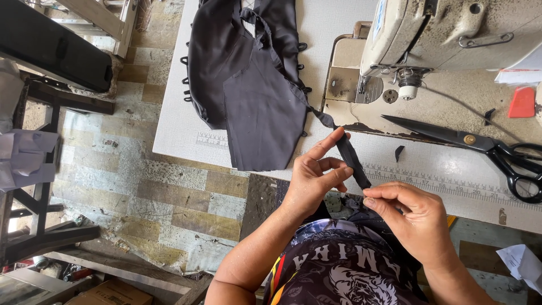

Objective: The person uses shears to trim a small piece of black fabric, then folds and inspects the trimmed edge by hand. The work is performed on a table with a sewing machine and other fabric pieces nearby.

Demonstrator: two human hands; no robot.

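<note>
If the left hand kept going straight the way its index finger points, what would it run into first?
Probably the sewing machine. The left hand pinches the dark fabric strip, its index finger aiming up and right across bare table; depth is unclear.

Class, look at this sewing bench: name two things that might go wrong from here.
The dark fabric strip is pinched between the left hand and right hand; a tug might drag the dark garment off the table's edge. The open scissors lie near the right hand, so a careless reach could meet the blades.
</note>
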